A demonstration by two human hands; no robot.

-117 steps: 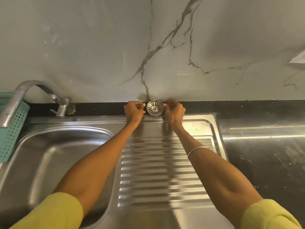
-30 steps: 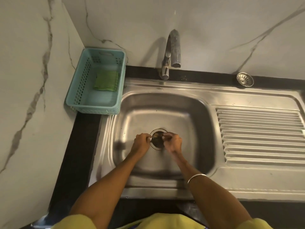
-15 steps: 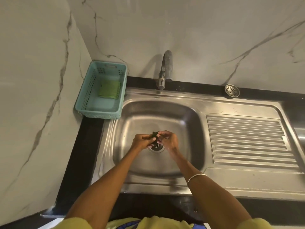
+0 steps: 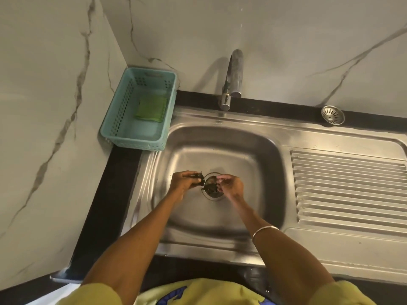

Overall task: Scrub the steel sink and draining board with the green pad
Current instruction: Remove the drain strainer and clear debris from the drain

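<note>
The green pad (image 4: pixel 151 107) lies flat inside the teal basket (image 4: pixel 123 137) at the sink's back left corner, away from both hands. Both hands are down in the steel sink basin (image 4: pixel 253 155), over the drain hole (image 4: pixel 214 195). My left hand (image 4: pixel 184 183) pinches a small dark scrap of debris (image 4: pixel 199 179) just left of the drain. With curled fingers, my right hand (image 4: pixel 232 187) holds a dark clump (image 4: pixel 211 187) right above the drain. The ribbed draining board (image 4: pixel 348 188) stretches to the right, untouched.
The round steel strainer (image 4: pixel 332 114) sits on the black ledge behind the draining board. The tap (image 4: pixel 234 78) arches over the basin's back edge, with no water running. A marble wall closes in the left side and the back.
The strainer was set on the back ledge. Both hands then went to the drain, lifted dark debris out, and have now drawn apart, each with a piece.
</note>
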